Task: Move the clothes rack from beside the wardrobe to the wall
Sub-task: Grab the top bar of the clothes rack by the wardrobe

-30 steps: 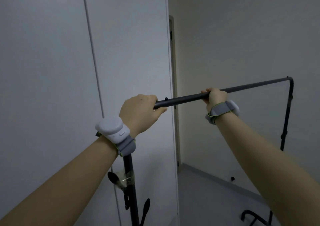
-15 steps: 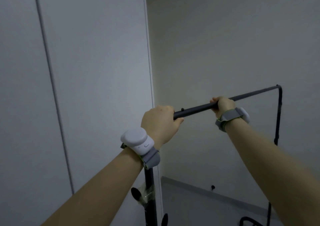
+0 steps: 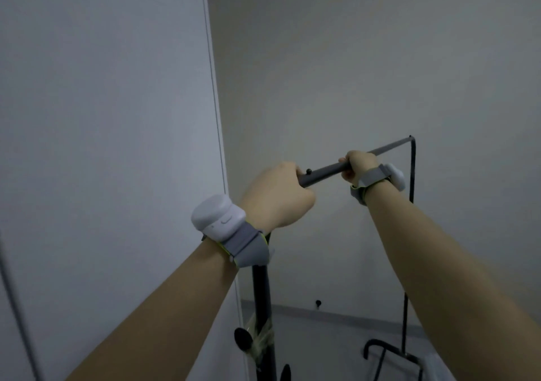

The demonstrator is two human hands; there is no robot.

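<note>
Both hands hold a closed grip on the dark top bar of the clothes rack (image 3: 325,173): the left hand (image 3: 276,196) at centre frame wraps the near end, knuckles up, and the right hand (image 3: 355,165) curls around it further along, right of centre. Both bare forearms reach up from the lower corners, each wrist wearing a grey band with a white device. The rack stands just right of the white wardrobe (image 3: 102,146) filling the left half, its far post and foot near the wall (image 3: 351,58) at right.
</note>
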